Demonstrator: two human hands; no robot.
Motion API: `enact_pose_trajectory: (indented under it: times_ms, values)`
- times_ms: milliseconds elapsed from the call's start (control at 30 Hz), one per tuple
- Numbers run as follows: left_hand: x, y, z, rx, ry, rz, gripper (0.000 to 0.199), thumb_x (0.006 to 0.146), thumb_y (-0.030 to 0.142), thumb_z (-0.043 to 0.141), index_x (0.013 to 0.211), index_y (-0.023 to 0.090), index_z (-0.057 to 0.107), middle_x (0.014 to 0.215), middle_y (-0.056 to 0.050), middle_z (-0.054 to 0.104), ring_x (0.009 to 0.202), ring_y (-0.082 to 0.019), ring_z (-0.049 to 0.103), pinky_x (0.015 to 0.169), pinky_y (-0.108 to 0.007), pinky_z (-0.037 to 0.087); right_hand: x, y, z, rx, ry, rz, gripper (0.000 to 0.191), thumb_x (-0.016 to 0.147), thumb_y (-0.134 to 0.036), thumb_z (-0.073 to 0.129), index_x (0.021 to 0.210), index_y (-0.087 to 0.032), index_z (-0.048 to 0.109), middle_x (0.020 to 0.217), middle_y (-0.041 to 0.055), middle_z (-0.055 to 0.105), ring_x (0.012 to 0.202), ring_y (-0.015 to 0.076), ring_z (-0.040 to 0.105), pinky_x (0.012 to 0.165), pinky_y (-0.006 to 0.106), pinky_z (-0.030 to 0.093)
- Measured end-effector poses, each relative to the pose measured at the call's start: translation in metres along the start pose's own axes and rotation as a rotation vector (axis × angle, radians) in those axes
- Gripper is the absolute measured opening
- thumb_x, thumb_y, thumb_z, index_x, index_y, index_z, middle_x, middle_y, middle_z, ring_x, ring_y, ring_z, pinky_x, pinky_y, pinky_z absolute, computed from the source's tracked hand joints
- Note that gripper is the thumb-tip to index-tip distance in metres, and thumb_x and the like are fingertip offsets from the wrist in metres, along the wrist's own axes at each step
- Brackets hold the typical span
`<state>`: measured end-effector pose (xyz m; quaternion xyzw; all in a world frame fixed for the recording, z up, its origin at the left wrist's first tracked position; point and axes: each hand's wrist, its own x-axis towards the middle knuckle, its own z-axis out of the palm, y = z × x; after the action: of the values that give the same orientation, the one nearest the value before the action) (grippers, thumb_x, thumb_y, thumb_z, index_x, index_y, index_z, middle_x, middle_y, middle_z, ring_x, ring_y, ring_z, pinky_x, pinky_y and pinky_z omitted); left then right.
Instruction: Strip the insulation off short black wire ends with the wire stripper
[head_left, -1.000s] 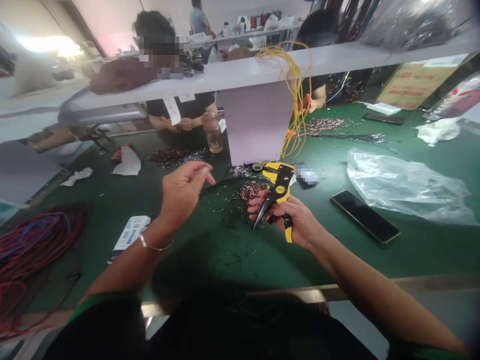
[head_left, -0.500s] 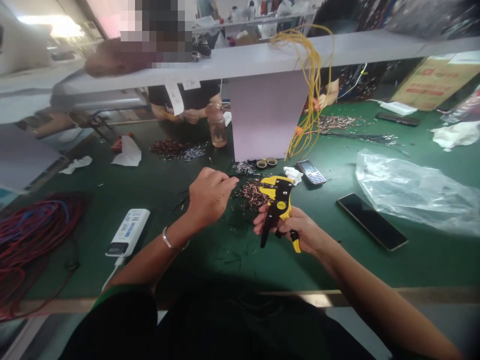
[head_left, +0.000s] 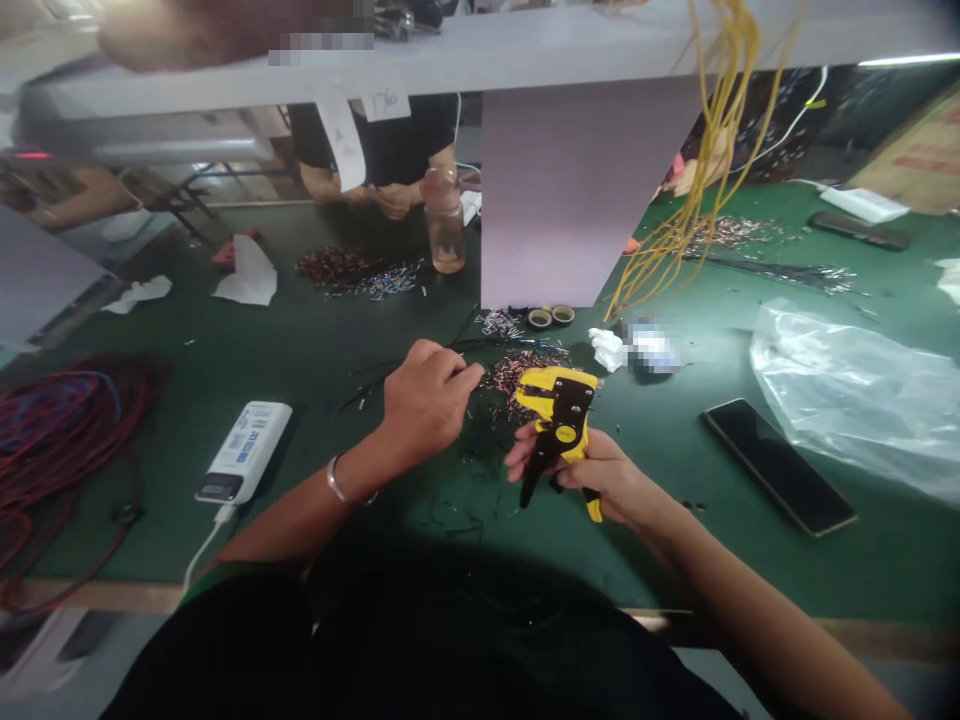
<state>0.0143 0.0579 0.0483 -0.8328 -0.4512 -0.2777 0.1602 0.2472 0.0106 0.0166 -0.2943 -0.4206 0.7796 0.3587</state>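
My right hand (head_left: 592, 468) is wrapped round the handles of a yellow and black wire stripper (head_left: 564, 425), whose jaws point up and to the left. To its left, my left hand (head_left: 429, 398) is closed in a pinch, thumb toward the tool. Whatever sits between those fingertips is too small to make out. Behind both hands lies a pile of short copper-coloured pieces (head_left: 517, 372). Thin black wires (head_left: 375, 380) stretch across the table beyond my left hand. A small heap of silvery pieces (head_left: 501, 322) rests further back.
On the left are a white power bank (head_left: 246, 450) and coiled red cable (head_left: 67, 450). A black phone (head_left: 776, 465) and a clear plastic bag (head_left: 847, 385) lie right. Two tape rolls (head_left: 551, 317) sit by an upright panel (head_left: 559, 200). A bottle (head_left: 445, 225) stands before another person.
The view has tilted down and shifted slightly. My left hand keeps its pinch, and the wire stripper stays in my right hand, both at nearly the same spots.
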Motion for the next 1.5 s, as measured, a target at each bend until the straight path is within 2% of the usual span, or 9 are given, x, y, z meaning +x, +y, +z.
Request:
enact_pose_trajectory:
  times_ms: [400,933,1233,1500]
  values:
    - [-0.005,0.0,0.001,0.132,0.017,0.1,0.019,0.083,0.01,0.052,0.07,0.02,0.062,0.062,-0.004,0.057,0.071,-0.021,0.047,0.055,-0.034,0.03,0.004,0.008,-0.006,-0.016,0.009,-0.012,0.051,0.059,-0.007,0.057,0.107,-0.02,0.069,0.094,0.0062,0.075,0.085,0.0249,0.069,0.083,0.043,0.05]
    - [-0.005,0.0,0.0,0.079,-0.028,0.125,0.019,0.082,0.009,0.055,0.065,0.018,0.06,0.059,-0.003,0.055,0.068,-0.02,0.047,0.053,-0.033,0.028,0.003,0.014,-0.011,-0.001,0.047,0.004,0.047,0.06,-0.009,0.06,0.106,-0.017,0.068,0.089,0.0059,0.073,0.083,0.0234,0.068,0.081,0.041,0.05]
    - [-0.006,0.001,0.002,0.034,-0.057,0.116,0.022,0.084,0.01,0.053,0.066,0.019,0.061,0.06,-0.003,0.055,0.069,-0.02,0.047,0.054,-0.033,0.029,0.003,0.021,-0.017,-0.012,0.023,-0.053,0.045,0.064,-0.007,0.057,0.107,-0.018,0.067,0.086,0.004,0.071,0.078,0.021,0.066,0.078,0.039,0.048]
    - [-0.006,-0.001,0.002,0.015,-0.079,0.126,0.02,0.083,0.012,0.055,0.066,0.018,0.062,0.059,-0.003,0.055,0.068,-0.02,0.047,0.051,-0.032,0.027,0.002,0.019,-0.016,-0.059,0.036,-0.069,0.036,0.07,-0.012,0.062,0.105,-0.017,0.067,0.083,0.0038,0.07,0.075,0.0212,0.065,0.075,0.039,0.048]
